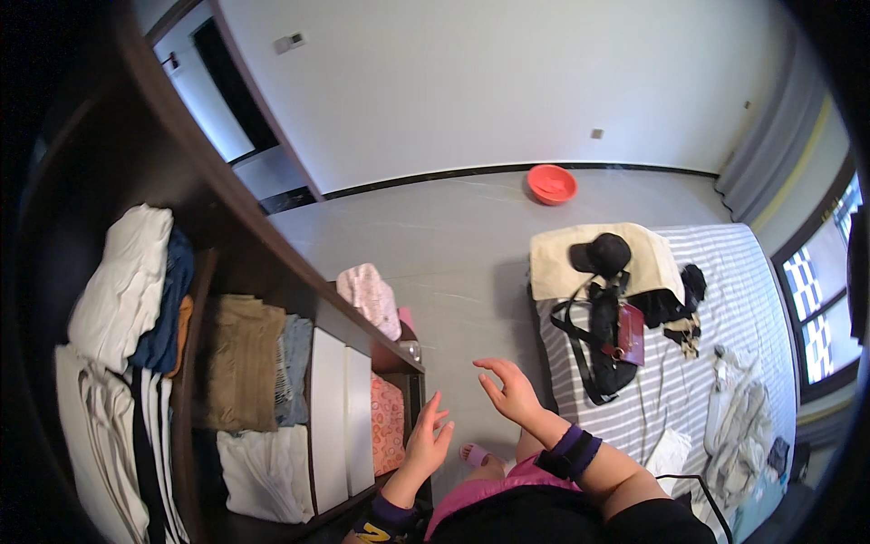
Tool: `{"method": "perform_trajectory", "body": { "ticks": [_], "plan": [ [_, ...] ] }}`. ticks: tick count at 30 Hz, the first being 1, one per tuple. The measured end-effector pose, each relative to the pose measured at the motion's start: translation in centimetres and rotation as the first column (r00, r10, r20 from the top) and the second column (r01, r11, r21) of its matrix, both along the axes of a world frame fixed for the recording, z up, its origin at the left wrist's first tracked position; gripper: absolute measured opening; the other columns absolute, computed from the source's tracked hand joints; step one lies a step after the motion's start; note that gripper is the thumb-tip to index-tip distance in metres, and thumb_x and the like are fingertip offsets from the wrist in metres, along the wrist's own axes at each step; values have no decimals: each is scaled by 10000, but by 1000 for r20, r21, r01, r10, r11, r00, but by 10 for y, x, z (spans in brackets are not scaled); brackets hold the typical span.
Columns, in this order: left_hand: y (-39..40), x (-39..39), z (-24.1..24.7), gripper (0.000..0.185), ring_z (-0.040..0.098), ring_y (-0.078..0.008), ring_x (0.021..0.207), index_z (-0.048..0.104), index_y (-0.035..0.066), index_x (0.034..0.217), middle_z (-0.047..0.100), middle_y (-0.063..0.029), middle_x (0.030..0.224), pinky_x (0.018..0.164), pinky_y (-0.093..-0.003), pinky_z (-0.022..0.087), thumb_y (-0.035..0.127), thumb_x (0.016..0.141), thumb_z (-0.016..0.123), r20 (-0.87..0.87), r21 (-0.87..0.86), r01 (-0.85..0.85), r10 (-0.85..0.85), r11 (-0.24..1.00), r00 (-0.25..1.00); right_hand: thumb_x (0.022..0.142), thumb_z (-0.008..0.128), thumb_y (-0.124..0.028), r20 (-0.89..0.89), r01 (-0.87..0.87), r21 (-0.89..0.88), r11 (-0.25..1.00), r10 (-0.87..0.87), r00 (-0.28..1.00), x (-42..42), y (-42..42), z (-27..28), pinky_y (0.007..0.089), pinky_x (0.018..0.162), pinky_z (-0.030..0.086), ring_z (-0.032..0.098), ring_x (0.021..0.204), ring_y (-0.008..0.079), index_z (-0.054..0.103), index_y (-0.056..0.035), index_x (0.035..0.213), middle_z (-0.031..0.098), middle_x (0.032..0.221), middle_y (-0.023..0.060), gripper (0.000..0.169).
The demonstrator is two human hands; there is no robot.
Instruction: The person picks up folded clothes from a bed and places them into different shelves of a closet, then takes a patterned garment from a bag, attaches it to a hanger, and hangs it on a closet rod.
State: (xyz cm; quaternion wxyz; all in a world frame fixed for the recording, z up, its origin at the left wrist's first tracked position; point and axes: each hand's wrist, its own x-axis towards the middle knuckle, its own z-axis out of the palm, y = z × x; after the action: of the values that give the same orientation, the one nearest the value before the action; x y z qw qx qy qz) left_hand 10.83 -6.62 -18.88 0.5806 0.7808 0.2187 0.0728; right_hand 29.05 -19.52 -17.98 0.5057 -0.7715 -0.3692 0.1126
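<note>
My left hand (428, 443) is raised in front of the wardrobe (401, 357), with its fingers apart and nothing in it. Nearest to it is an orange patterned cloth (387, 425) in the lowest compartment, beside white drawer fronts (329, 418). Over the gap between wardrobe and bed, my right hand (510, 393) hangs empty, thumb and fingers spread. Folded brown trousers (241, 364), blue denim (297, 367) and white folded clothes (265, 472) fill the shelves to the left. Another stack holds a white garment (126, 285) above cream trousers (102, 435).
A bed (720, 248) with a striped sheet stands at right. On it lie a black cap (601, 253), a dark red bag (631, 333), black straps and rumpled clothes (737, 421). A red basin (552, 185) sits by the wall; a pink cloth (368, 299) rests on the wardrobe's end.
</note>
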Motion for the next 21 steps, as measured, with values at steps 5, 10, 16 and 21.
{"method": "perform_trajectory", "body": {
  "ticks": [5,10,16,21],
  "plan": [
    [-23,36,-5,645,583,-271,1175,274,49,1500,396,-195,1461,937,-350,493,69,932,579,-2,-18,144,-144,989,990,923,606,-177,-30,113,-50,992,-114,993,17,-50,-11,422,936,468,581,1102,345,630,-94,1166,643,1148,132,257],
    [-62,75,-9,630,595,-268,1159,294,50,1490,425,-181,1443,946,-367,499,86,932,584,-48,-21,286,-287,958,957,919,619,-154,-27,241,-38,970,-242,970,23,-110,-31,393,914,484,608,1050,302,632,-73,1173,638,1128,128,267],
    [-147,122,-9,633,580,-246,1173,274,51,1506,426,-178,1442,954,-349,493,35,939,553,-92,-68,456,-460,888,883,920,611,-151,-127,381,-66,922,-386,914,31,-212,-55,393,930,479,603,1074,317,633,-56,1161,627,1153,137,260],
    [-235,145,-15,645,576,-229,1171,257,60,1519,427,-166,1449,945,-329,493,18,942,543,-160,-165,575,-597,801,786,911,613,-176,-191,543,-77,836,-547,815,29,-313,-88,412,933,467,585,1086,351,636,-62,1141,629,1141,148,257]
  ]
}}
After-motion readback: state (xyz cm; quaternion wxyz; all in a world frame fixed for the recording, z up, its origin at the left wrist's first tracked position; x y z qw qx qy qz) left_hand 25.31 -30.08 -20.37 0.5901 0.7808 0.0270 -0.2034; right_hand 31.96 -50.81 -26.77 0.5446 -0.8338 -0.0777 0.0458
